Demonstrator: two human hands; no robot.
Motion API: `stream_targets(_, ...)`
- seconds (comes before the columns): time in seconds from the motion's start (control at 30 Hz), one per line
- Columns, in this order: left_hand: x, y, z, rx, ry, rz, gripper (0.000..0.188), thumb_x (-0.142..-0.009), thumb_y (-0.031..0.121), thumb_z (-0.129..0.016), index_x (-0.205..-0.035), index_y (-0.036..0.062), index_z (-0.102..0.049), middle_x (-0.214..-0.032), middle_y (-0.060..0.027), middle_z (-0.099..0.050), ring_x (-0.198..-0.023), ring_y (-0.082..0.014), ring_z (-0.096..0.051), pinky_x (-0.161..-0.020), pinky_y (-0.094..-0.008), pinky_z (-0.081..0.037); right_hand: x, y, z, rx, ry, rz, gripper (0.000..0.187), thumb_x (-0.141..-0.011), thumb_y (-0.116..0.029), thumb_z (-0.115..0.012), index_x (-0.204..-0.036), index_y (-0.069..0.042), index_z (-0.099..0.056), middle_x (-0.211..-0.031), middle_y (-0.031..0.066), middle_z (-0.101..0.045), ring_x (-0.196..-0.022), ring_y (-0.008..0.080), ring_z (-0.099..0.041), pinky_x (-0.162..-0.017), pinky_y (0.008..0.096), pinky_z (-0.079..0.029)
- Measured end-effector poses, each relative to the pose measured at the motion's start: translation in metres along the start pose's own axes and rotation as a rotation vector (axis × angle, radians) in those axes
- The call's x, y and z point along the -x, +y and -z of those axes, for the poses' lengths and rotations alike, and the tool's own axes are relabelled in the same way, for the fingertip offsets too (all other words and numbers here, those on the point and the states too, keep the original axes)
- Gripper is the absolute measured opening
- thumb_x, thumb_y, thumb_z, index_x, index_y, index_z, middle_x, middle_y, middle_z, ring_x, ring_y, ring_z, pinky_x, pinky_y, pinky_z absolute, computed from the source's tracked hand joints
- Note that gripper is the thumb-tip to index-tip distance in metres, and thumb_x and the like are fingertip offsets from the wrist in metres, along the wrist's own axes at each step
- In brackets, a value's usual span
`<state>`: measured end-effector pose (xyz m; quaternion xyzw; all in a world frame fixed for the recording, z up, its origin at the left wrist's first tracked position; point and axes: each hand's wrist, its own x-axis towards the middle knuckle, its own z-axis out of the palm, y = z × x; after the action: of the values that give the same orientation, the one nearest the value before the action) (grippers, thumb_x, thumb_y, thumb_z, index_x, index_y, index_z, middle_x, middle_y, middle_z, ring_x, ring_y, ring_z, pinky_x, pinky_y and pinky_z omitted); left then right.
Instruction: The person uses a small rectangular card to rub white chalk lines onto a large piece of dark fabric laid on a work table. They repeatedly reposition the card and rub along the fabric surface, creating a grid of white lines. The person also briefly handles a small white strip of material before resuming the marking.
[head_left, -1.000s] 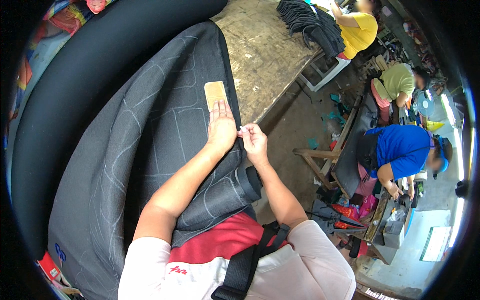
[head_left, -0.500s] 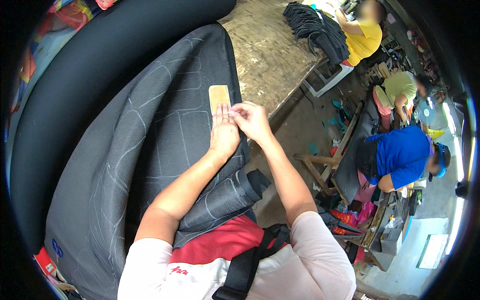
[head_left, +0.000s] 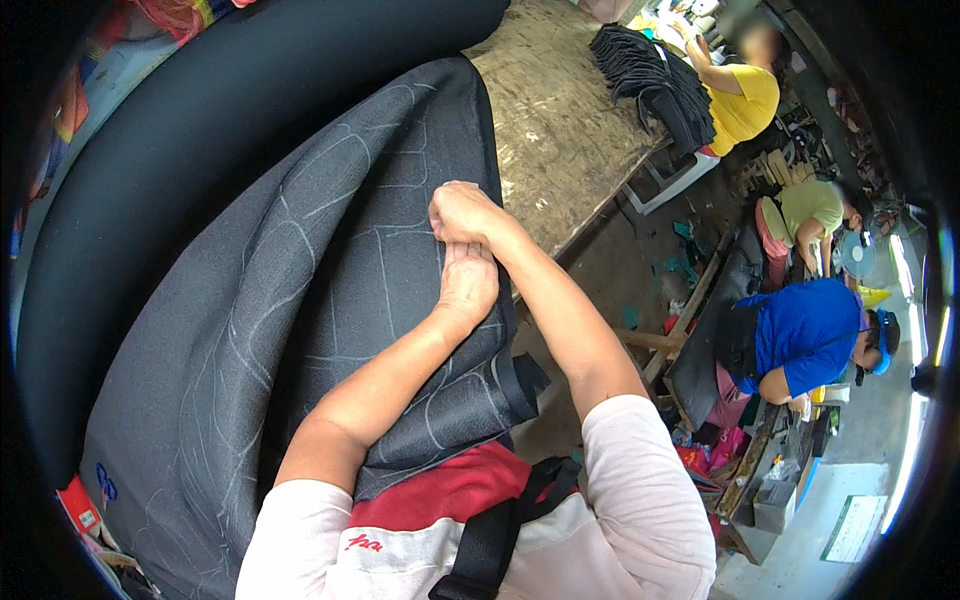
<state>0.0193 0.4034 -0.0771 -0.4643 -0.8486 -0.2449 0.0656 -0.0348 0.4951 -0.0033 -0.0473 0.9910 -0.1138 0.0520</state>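
Note:
Dark grey cloth (head_left: 345,290) marked with pale chalk outlines is spread and folded in front of me. My left hand (head_left: 468,288) lies on it, fingers stretched flat and pointing away from me. Just beyond its fingertips, my right hand (head_left: 464,213) is bent over with its fingers curled closed toward the cloth. Whatever it pinches is hidden under the hand. The tan rectangular piece seen earlier under the left fingers does not show now; the hands cover that spot.
A thick black roll (head_left: 190,130) curves along the left. Beyond the cloth lies a worn wooden table (head_left: 560,110) with a stack of black strips (head_left: 650,80). Blue-handled scissors (head_left: 105,484) rest at lower left. People in yellow (head_left: 745,105), light green (head_left: 808,208) and blue (head_left: 800,325) sit rightward.
My right hand has swung from the right side of the tan piece to its far end, turning over and covering it. My left hand stays flat. The whole view has shifted slightly.

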Motion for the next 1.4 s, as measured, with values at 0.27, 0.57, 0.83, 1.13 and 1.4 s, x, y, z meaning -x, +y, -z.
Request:
stream_targets(0.27,-0.032,-0.020,0.028,0.086,-0.054,0.093,0.026,-0.072,0.001,-0.053,-0.094,-0.0055,-0.064,-0.109,-0.0199,-0.059,-0.109,-0.0338,-0.051,-0.088,-0.0367,-0.047,-0.041,0.021,-0.005,-0.021,0.177,-0.319,0.015,-0.062,-0.011,-0.070,-0.076,-0.006,-0.070,-0.080,0.0154,-0.067,-0.083,0.0304,-0.065,-0.077,0.0387,-0.051)
stream_targets(0.57,-0.049,-0.039,0.027,0.072,-0.183,0.170,0.019,-0.076,0.004,-0.052,-0.087,-0.0009,-0.066,-0.094,-0.0170,-0.065,-0.095,-0.0335,-0.059,-0.082,-0.0388,-0.050,-0.047,0.006,0.021,-0.196,0.142,-0.801,0.024,-0.068,-0.012,-0.071,-0.090,-0.003,-0.070,-0.101,0.0179,-0.066,-0.099,0.0299,-0.063,-0.084,0.0345,-0.051)
stream_targets(0.83,-0.067,-0.055,0.033,0.199,-0.269,0.266,0.049,-0.064,0.013,-0.072,-0.111,0.0025,-0.063,-0.123,-0.0144,-0.055,-0.106,-0.0295,-0.058,-0.094,-0.0353,-0.045,-0.019,0.036,0.016,-0.245,0.255,-0.998,0.025,-0.070,-0.017,-0.070,-0.091,-0.003,-0.069,-0.102,0.0189,-0.065,-0.100,0.0306,-0.063,-0.083,0.0360,-0.052)
stream_targets(1.13,-0.081,-0.076,0.039,0.440,-0.319,0.308,0.040,-0.060,0.006,-0.074,-0.100,0.0021,-0.068,-0.122,-0.0111,-0.057,-0.104,-0.0242,-0.060,-0.091,-0.0300,-0.046,0.025,0.027,-0.024,-0.048,0.395,-0.608,0.012,-0.070,-0.007,-0.057,-0.072,0.000,-0.067,-0.076,0.0247,-0.063,-0.076,0.0390,-0.063,-0.074,0.0449,-0.051)
stream_targets(1.4,-0.089,-0.083,0.032,0.400,-0.342,0.296,0.046,-0.055,0.008,-0.080,-0.100,0.0051,-0.070,-0.121,-0.0098,-0.058,-0.109,-0.0231,-0.058,-0.094,-0.0281,-0.044,0.057,-0.025,-0.020,-0.451,0.385,-0.339,0.009,-0.071,-0.010,-0.061,-0.071,-0.002,-0.066,-0.069,0.0191,-0.063,-0.073,0.0341,-0.064,-0.070,0.0426,-0.051)
